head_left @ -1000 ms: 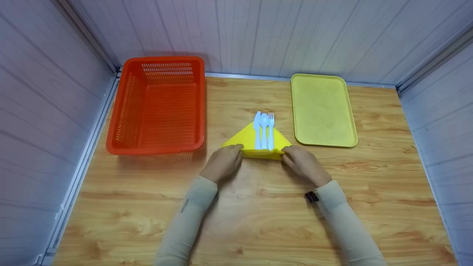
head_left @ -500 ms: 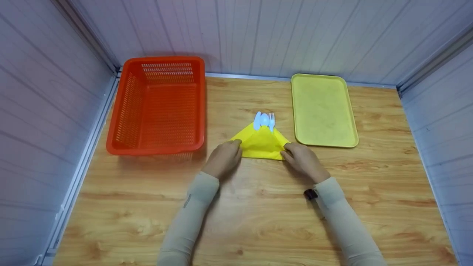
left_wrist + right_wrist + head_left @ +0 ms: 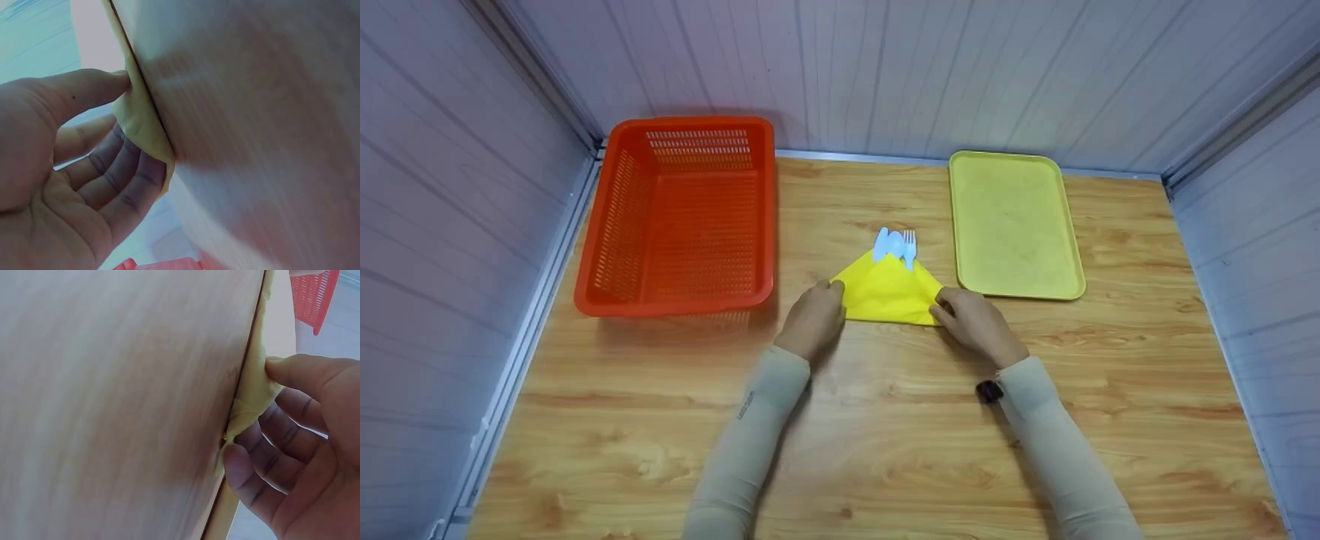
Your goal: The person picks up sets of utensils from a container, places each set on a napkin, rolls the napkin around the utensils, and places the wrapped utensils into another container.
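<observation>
A yellow napkin (image 3: 889, 296) lies folded on the table, its lower part turned up over the handles of a white plastic knife (image 3: 880, 245), spoon (image 3: 895, 243) and fork (image 3: 910, 241). Only the upper ends of the cutlery stick out. My left hand (image 3: 814, 315) holds the napkin's left corner, and in the left wrist view the thumb presses the yellow cloth (image 3: 140, 121) with the fingers curled behind it. At the opposite corner my right hand (image 3: 979, 326) pinches the cloth (image 3: 253, 391) between thumb and fingers.
An orange-red plastic basket (image 3: 769, 225) stands at the back left. Toward the back right lies a pale yellow tray (image 3: 1016, 225). White panel walls (image 3: 870, 75) border the wooden tabletop (image 3: 885, 435) at the back and both sides.
The napkin's lower flap has been folded up and away from me over the cutlery handles. Both hands stay at the corners; the left has shifted slightly since the middle frame.
</observation>
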A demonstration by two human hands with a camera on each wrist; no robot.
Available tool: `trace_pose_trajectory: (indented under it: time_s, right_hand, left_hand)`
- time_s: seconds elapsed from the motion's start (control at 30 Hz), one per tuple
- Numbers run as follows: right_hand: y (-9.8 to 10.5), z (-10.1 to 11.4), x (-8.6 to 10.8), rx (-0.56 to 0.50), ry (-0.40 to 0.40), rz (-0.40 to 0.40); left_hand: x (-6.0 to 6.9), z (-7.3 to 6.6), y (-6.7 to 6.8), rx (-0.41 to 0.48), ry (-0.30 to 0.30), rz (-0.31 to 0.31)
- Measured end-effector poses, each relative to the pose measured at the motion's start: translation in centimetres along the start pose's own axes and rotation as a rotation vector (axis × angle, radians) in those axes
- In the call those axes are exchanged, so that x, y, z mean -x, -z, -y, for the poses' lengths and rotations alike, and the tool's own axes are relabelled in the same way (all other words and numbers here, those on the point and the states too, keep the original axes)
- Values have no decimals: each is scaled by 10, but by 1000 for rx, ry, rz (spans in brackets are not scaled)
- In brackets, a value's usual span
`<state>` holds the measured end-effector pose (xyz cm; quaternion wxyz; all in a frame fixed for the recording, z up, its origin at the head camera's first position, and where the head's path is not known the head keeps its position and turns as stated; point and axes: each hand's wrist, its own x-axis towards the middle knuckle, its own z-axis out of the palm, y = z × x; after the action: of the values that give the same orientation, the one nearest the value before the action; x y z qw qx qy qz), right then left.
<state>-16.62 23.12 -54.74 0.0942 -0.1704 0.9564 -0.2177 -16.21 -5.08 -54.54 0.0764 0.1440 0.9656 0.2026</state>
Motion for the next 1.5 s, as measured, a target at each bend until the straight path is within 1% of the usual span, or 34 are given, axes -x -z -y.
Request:
trace_pose_trajectory:
  time_s: [0.17, 0.3, 0.6, 0.8, 0.9, 0.97, 1.03, 1.13, 1.23, 1.37, 1.5]
  right_hand:
    - [0, 1, -1, -3, -35, 22]
    - [0, 3, -2, 23, -48, 34]
    - [1, 7, -2, 72, -23, 13]
    - [-2, 7, 0, 107, -8, -34]
    - [-4, 6, 2, 134, 30, -84]
    - [-6, 5, 3, 153, 55, -118]
    - [-7, 5, 4, 166, 75, -147]
    - [-7, 5, 4, 166, 82, -160]
    - [-7, 7, 3, 150, 72, -148]
    - [-8, 9, 1, 131, 63, -123]
    - [-8, 11, 0, 123, 62, -111]
  left_hand:
    - [0, -1, -1, -27, 41, 11]
    - [1, -3, -1, -64, 59, 2]
    - [3, -9, -4, -162, 60, -75]
    - [5, -16, -4, -206, 52, -103]
    - [8, -23, -6, -250, 21, -146]
    - [10, -29, -9, -272, -24, -181]
    - [12, -37, -12, -279, -78, -193]
    - [12, -49, -15, -282, -161, -161]
    - [10, -61, -19, -309, -215, -105]
    - [8, -71, -24, -368, -259, -57]
    - [7, -76, -29, -432, -274, -8]
